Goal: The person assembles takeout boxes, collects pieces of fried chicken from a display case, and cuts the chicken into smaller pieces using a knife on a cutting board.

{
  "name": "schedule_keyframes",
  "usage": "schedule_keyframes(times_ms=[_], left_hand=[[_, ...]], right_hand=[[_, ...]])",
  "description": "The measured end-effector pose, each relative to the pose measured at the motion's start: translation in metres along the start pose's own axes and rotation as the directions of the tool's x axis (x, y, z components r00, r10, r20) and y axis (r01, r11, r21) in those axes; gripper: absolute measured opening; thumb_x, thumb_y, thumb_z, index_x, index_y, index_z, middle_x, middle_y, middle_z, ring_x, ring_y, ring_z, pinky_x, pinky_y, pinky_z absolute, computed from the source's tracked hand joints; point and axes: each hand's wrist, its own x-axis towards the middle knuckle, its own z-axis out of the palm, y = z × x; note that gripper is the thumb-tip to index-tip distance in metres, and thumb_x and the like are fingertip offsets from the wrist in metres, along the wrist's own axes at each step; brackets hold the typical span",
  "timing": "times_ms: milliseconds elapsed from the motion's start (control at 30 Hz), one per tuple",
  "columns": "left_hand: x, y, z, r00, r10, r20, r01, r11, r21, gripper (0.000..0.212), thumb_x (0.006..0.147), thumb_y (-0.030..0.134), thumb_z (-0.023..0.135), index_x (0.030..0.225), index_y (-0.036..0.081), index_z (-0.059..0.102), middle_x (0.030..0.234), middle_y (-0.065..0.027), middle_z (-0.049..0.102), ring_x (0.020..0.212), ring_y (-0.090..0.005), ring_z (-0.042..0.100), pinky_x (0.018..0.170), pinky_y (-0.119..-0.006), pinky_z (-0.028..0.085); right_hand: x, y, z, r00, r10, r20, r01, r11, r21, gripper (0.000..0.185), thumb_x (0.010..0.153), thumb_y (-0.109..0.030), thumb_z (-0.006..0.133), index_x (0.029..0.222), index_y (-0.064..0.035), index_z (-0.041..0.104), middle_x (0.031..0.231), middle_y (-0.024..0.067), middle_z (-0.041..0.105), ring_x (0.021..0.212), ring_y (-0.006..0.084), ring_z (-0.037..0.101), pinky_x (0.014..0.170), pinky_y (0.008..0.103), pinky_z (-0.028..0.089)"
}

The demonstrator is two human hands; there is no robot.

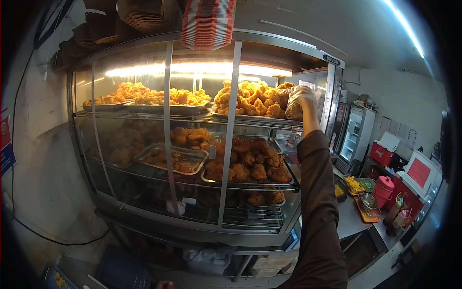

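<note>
My right hand (302,96), in a clear plastic glove, reaches into a glass-fronted food warmer cabinet (231,144). It is at the right end of a heap of fried chicken (258,99) on the top shelf. The fingers are hidden by the loose plastic and the chicken, so I cannot see whether they grip a piece. Only a bit of my left hand (165,285) shows at the bottom edge, low in front of the cabinet. A metal tray (195,108) of lighter fried pieces sits on the top shelf's left half. Darker fried chicken (252,159) is piled on the middle shelf.
Metal uprights (229,144) divide the cabinet's glass front. Striped paper boxes (208,25) are stacked above it. To the right, a steel counter (355,231) bears a red jug (383,188), an orange tray (366,213) and sauce bottles (397,218). A cable (61,242) hangs along the left wall.
</note>
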Motion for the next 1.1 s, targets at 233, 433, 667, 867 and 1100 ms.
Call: schedule_keyframes(times_ms=[233,433,667,867,1100], left_hand=[[-0.002,0.005,-0.006,0.998,0.051,0.046,-0.056,0.992,0.117,0.012,0.086,0.016,0.06,0.083,0.004,0.059,0.075,-0.0007,0.057,0.07,-0.0101,0.049,0.066,-0.026,0.042],[-0.009,0.008,-0.026,0.988,0.153,-0.035,-0.142,0.966,0.215,0.015,0.087,0.018,0.06,0.088,0.003,0.059,0.074,-0.0025,0.057,0.069,-0.0111,0.05,0.064,-0.028,0.043],[-0.031,0.036,-0.052,0.973,0.182,-0.142,-0.132,0.942,0.307,0.008,0.08,0.007,0.065,0.081,0.0,0.063,0.074,-0.0067,0.061,0.069,-0.0134,0.058,0.064,-0.027,0.045],[-0.124,0.039,-0.13,0.854,0.163,-0.494,-0.007,0.953,0.303,0.009,0.082,0.01,0.064,0.081,0.002,0.062,0.074,-0.0051,0.059,0.068,-0.0111,0.055,0.062,-0.026,0.042],[-0.262,0.063,-0.189,0.547,0.139,-0.825,0.223,0.926,0.304,0.01,0.083,0.009,0.063,0.078,0.0,0.062,0.073,-0.0053,0.061,0.069,-0.0098,0.056,0.064,-0.024,0.043]], right_hand=[[0.006,-0.009,-0.021,0.884,0.083,-0.46,0.071,0.949,0.306,0.045,0.069,-0.033,0.07,0.109,-0.0148,0.064,0.117,0.0105,0.054,0.108,0.0278,0.052,0.087,0.0383,0.045],[-0.042,-0.046,-0.042,0.926,0.182,-0.33,0.23,0.42,0.878,0.047,0.066,-0.022,0.074,0.107,-0.0038,0.062,0.108,0.0089,0.057,0.096,0.0228,0.057,0.078,0.0351,0.049],[-0.235,-0.079,-0.073,0.947,0.111,-0.302,0.305,-0.006,0.952,0.048,0.068,-0.022,0.073,0.11,-0.0019,0.06,0.108,0.0091,0.057,0.095,0.0217,0.057,0.077,0.0344,0.05],[-0.416,-0.204,-0.081,0.94,-0.338,-0.046,-0.113,-0.435,0.893,0.05,0.069,-0.022,0.072,0.111,-0.0002,0.057,0.108,0.0093,0.057,0.094,0.0207,0.058,0.076,0.0338,0.051],[-0.707,-0.376,-0.169,0.178,-0.982,-0.07,-0.779,-0.184,0.599,0.034,0.063,-0.016,0.078,0.089,-0.0021,0.061,0.123,0.0116,0.043,0.106,0.0241,0.051,0.086,0.0347,0.047]])
